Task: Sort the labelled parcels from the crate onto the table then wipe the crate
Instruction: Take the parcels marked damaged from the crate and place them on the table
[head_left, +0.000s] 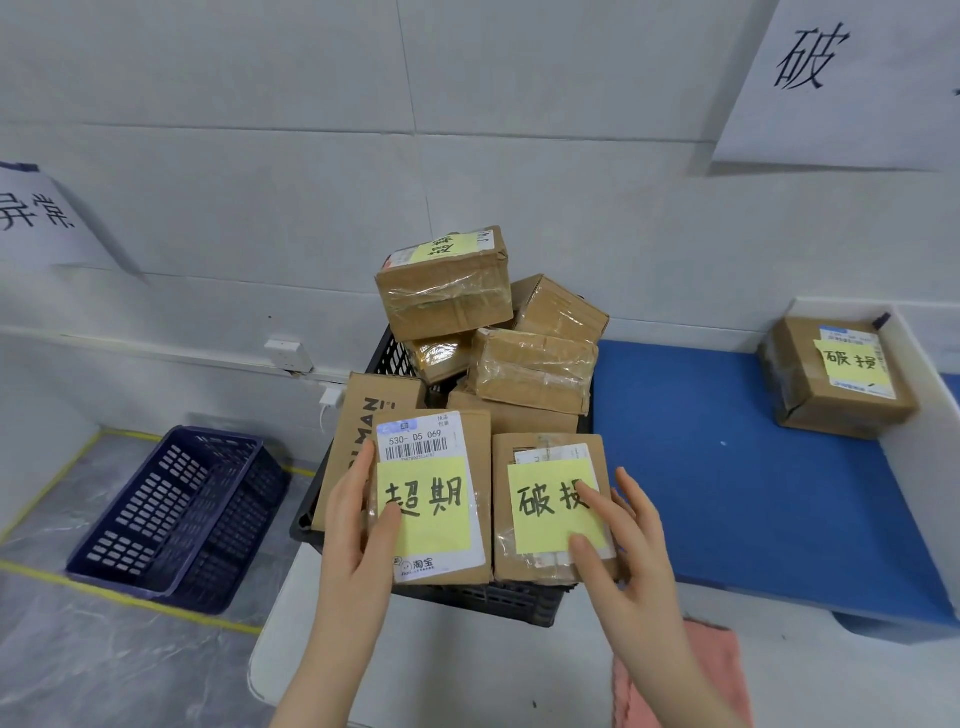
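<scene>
Head view, one item per entry. Black crate (483, 600): sitting in the middle of the scene on a white surface, heaped with taped brown parcels. Parcel marked 超期 (436, 499): standing upright at the crate's near edge, carrying a yellow note under a barcode label. Left hand (358, 525): holding this parcel, thumb pressing on the note, fingers wrapping round its left edge. Parcel marked 破损 (550, 509): standing just beside the first, on its right, also carrying a yellow note. Right hand (623, 551): holding it, thumb and forefinger lying apart on the face, the other fingers curling round the right edge. Top parcel (447, 286): lying tilted on the heap at the far side, yellow note facing up. Blue table (727, 467): adjoining the crate on the right. Sorted parcel (836, 379): resting in the table's far right corner, bearing a 破损 note. Pink cloth (711, 675): lying near, right of the forearms. Blue crate (171, 514): sitting tilted on the floor, left. Two handwritten paper signs: hanging on the wall, far left (36, 218) and far right (841, 83).
</scene>
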